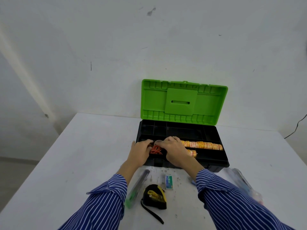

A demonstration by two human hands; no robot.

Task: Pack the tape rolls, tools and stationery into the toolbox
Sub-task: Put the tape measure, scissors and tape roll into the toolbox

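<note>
A clear tape roll (158,142) is pinched by the left hand (140,151) and right hand (174,151) inside the toolbox (214,161), front-left, above red bands (155,150); a tape measure (156,195) lies before it.

Red print on tape rolls (201,145), staple box (169,181) label, both illegible

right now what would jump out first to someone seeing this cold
The bright green lid standing open at the back of the black toolbox, against a white wall. Next, both hands, left hand and right hand, working in its front left compartment over orange rubber bands, beside rows of tape rolls. A tape measure lies on the table nearer the person.
</note>
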